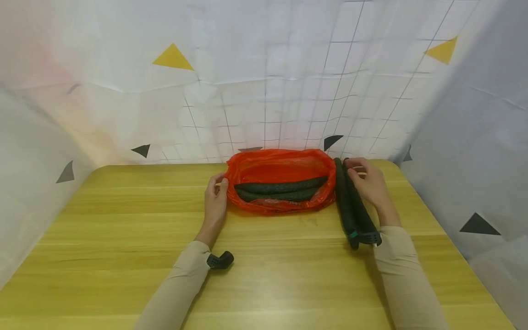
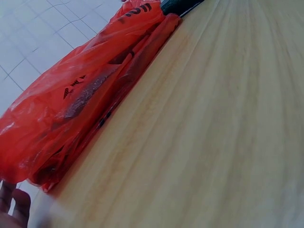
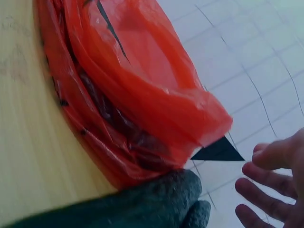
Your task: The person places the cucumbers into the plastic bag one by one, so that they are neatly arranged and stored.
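Currently, two cucumbers [image 1: 282, 187] lie side by side in the open red bag [image 1: 264, 210] near the far edge of the surface [image 1: 268, 279], while another pair [image 1: 346, 206] lies outside, just beside the bag's right end; the work looks about half done, with one pair left to handle. Your left hand [image 1: 216, 195] reaches forward to the bag's left end, fingers bent against the plastic, though whether its grip pinches it cannot be told. Your right hand [image 1: 369, 180] hovers by the far ends of the outside pair, thumb and fingers parted, its grip released and holding nothing.
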Demonstrator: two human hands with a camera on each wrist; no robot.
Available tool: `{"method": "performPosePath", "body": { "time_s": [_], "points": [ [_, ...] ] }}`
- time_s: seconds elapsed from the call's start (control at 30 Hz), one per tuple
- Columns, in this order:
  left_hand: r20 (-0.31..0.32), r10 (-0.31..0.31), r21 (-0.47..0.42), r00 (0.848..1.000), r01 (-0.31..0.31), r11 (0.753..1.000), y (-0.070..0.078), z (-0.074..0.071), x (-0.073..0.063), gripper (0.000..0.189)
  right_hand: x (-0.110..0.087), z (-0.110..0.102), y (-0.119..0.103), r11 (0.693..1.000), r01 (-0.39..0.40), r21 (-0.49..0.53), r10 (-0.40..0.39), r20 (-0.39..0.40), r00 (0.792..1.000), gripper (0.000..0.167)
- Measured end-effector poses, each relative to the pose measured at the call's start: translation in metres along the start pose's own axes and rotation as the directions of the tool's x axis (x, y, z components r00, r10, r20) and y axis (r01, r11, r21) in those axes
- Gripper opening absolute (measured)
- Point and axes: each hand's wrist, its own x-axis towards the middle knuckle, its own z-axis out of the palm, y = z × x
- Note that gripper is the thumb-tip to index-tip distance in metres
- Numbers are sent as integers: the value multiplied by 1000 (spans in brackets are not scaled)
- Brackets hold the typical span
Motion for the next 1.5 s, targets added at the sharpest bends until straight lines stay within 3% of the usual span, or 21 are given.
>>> {"method": "performPosePath", "body": {
  "time_s": [0.2,0.43,0.7,1.2,1.37,1.5],
  "points": [
    [-1,-8,7,1000,8,1000,1,0,0,31,-3,-10,14,998,-24,-65,24,3,1000,32],
    [1,-9,6,1000,9,1000,3,2,0,31,-9,-19,21,992,-78,-101,87,90,992,36],
    [7,-15,5,1000,15,1000,2,3,0,31,-13,-23,26,974,-187,-131,217,271,938,52],
    [5,-16,19,1000,16,1000,2,1,-1,31,-11,-21,25,934,-262,-241,343,410,845,72],
    [1,-16,32,1000,16,999,3,0,-2,31,-10,-19,26,927,-268,-261,361,434,826,73],
    [1,-18,39,1000,18,999,3,-1,-2,31,-9,-18,26,929,-259,-264,355,439,826,71]
  ]
}}
